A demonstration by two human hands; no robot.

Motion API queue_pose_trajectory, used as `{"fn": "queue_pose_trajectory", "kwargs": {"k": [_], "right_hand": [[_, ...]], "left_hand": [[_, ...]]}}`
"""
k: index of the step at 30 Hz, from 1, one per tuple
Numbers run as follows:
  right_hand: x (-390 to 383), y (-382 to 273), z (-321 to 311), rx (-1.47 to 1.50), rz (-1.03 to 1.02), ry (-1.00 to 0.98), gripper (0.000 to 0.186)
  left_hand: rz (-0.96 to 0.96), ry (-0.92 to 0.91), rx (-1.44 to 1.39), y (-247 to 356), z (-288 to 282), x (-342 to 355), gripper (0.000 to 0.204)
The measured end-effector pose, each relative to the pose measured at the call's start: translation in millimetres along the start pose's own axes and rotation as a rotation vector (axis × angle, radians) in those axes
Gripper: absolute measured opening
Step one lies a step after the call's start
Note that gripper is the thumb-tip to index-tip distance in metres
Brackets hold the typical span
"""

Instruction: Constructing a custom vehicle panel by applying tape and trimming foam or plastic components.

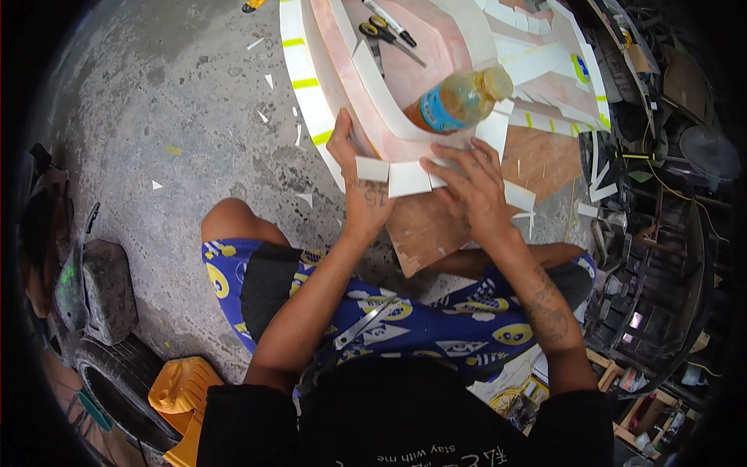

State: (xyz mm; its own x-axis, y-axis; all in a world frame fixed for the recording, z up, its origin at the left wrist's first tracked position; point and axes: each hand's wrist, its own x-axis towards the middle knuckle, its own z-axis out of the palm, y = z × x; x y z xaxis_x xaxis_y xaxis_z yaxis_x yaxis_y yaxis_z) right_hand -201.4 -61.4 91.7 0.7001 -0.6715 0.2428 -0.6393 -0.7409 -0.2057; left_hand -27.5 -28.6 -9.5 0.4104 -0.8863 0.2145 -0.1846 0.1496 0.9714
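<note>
A large curved panel (334, 70) of white sheet with pinkish faces and yellow tape marks lies in front of me. My left hand (362, 179) is closed on its near left edge, thumb up along the side and the other fingers mostly hidden. To its right, my right hand (473, 180) bends its fingers over the near edge, closed on one of the white tabs (438, 182). Another white tab (409, 179) sticks out between my hands. Just beyond my right hand a plastic bottle (447, 105) with a blue label and amber liquid stands tilted in view.
Black-handled scissors (379, 31) and a white marker (391, 21) lie on the panel. Beneath its near edge is a brown board (428, 229). White scraps (305, 199) dot the concrete floor. A tire (117, 389) and yellow jug (180, 383) stand at left; clutter crowds the right.
</note>
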Motion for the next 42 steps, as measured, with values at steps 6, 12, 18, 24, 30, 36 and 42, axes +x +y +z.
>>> {"fn": "queue_pose_trajectory", "kwargs": {"k": [6, 12, 18, 24, 30, 36, 42], "right_hand": [[4.6, 4.5, -4.1, -0.014, 0.005, -0.017, 0.053], [4.1, 7.2, -4.1, 0.084, 0.028, -0.026, 0.049], [-2.8, 1.6, -4.3, 0.053, 0.034, -0.034, 0.054], [-0.6, -1.0, -5.1, -0.012, 0.03, -0.066, 0.057], [-1.0, 2.6, -5.1, 0.029, 0.01, -0.028, 0.056], [3.3, 5.7, -5.0, 0.032, 0.01, -0.047, 0.054], [3.3, 6.3, -7.2, 0.025, 0.018, -0.049, 0.053]], "left_hand": [[0.05, 0.016, 0.03, 1.3, 3.1, 5.0, 0.117], [0.11, 0.068, 0.058, -5.0, 5.8, 1.7, 0.122], [0.099, 0.055, 0.024, -2.0, 2.2, 0.3, 0.125], [0.034, 0.035, -0.029, 1.3, 2.0, 0.1, 0.126], [0.019, 0.036, -0.023, 2.3, 4.0, 0.1, 0.128], [0.043, 0.018, 0.039, -1.4, -2.2, 3.7, 0.122], [0.041, -0.102, -0.003, -2.6, -21.2, 8.9, 0.103]]}}
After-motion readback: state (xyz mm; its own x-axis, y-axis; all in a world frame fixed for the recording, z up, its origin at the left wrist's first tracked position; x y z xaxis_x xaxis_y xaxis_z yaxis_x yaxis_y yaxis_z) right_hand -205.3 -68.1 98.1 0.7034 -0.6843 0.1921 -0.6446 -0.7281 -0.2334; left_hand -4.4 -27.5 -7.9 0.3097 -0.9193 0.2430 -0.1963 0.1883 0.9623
